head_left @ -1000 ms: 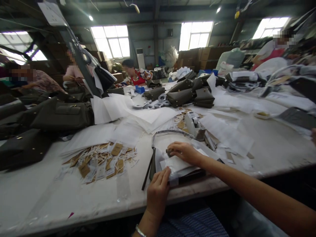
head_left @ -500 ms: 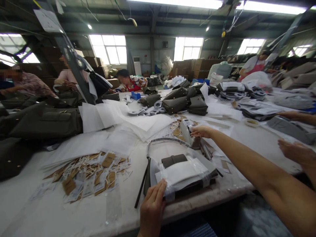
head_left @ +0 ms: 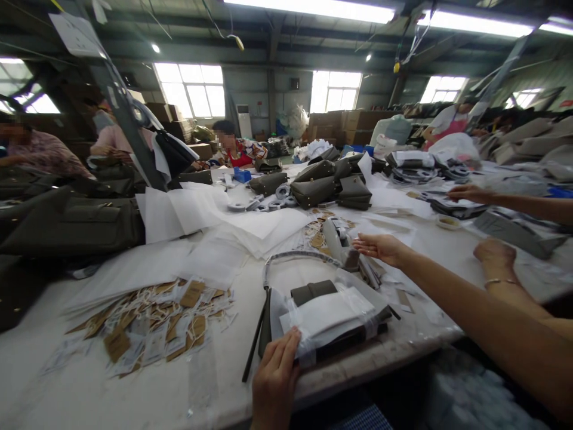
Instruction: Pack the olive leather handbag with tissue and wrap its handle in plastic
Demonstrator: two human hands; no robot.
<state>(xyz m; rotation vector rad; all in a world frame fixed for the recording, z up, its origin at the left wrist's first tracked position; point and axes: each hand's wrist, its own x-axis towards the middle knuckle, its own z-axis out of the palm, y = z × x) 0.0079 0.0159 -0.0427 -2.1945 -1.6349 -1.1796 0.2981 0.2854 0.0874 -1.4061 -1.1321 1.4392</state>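
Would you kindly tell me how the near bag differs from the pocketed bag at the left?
The near bag has a white sheet over it; the pocketed bag shows an uncovered front. The left hand touches the near bag, not the pocketed bag. Both look dark grey-green.

No txt could be read: marks on the tags [head_left: 193,294] toward table's [head_left: 107,403] front edge, & on post's [head_left: 120,113] sheet [head_left: 76,34], were unclear.

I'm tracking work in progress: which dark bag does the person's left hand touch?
The bag at the near table edge, with a white sheet across it and the left hand on its corner; the other dark bags lie farther off.
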